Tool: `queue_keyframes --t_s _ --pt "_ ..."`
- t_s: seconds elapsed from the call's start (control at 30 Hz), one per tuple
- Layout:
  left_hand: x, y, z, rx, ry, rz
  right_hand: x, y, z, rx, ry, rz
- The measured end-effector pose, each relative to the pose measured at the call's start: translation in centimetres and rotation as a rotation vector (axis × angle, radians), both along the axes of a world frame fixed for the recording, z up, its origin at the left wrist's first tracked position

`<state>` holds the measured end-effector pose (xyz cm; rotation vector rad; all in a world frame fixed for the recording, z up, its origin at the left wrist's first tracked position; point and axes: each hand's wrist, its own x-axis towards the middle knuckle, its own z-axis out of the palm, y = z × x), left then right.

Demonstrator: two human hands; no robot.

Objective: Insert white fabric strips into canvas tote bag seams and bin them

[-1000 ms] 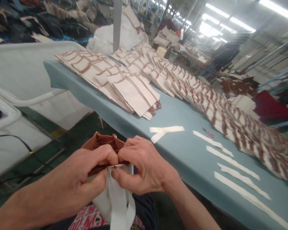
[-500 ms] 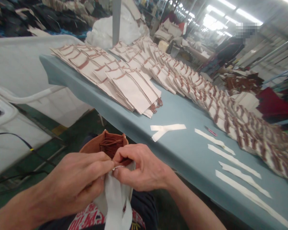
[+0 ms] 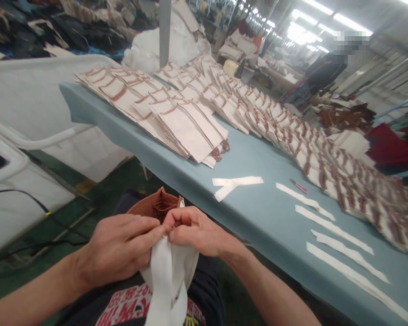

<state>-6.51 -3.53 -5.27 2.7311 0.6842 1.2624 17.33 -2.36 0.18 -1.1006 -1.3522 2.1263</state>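
Over my lap I hold a cream cloth bag [image 3: 187,267] whose brown inside [image 3: 144,203] shows at its opening. A white fabric strap [image 3: 162,267] hangs down from its upper edge. My left hand [image 3: 122,246] pinches the edge near the top of the strap. Beside it, my right hand [image 3: 197,232] is closed with thumb and forefinger on the same bag edge. The two sets of fingertips almost meet, and what lies right between them is hidden.
A blue-covered table [image 3: 255,213] runs along my right, with stacks of cream pieces with brown trim [image 3: 187,127]. Loose white strips [image 3: 350,262] and a small pink tool [image 3: 299,186] lie on it. White bins [image 3: 51,99] stand left. A person [image 3: 323,72] is farther back.
Both hands stay closed on the bag edge. The bag has shifted slightly right and turned a little, so less of its inside shows. The white thread-like line between the fingers is now out of sight.
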Motion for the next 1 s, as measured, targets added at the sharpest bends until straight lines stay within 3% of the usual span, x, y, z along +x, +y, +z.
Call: queue_keyframes --t_s 0.13,0.23,0.3,0.4,0.57,0.7,0.8,1.0 --pt "-0.1 -0.6 1.8 -0.127 -0.043 0.002 0.3 -0.8 1.7 0.263 -0.175 -0.016" --pt "-0.3 -0.4 4.1 -0.425 -0.009 0.006 0.6 -1.6 3.4 0.535 -0.317 -0.031" --pt "-0.3 0.1 5.5 -0.647 0.052 -0.087 0.7 -2.0 4.0 0.668 -0.376 -0.049" --pt "0.0 1.2 6.9 -0.807 0.137 -0.172 0.7 -2.6 4.3 0.810 -0.446 -0.062" --pt "0.4 2.6 6.8 -1.025 0.211 -0.259 0.6 -3.3 4.8 0.968 -0.558 0.000" --pt "0.7 2.8 6.4 -1.186 0.290 -0.324 0.8 -3.5 5.6 1.009 -0.670 0.175" --pt "1.0 2.3 6.1 -1.194 0.325 -0.376 1.3 -3.4 5.6 1.008 -0.667 0.273" --pt "1.4 -0.1 5.7 -0.833 0.398 -0.343 2.4 -3.7 4.4 0.993 -0.542 0.300"
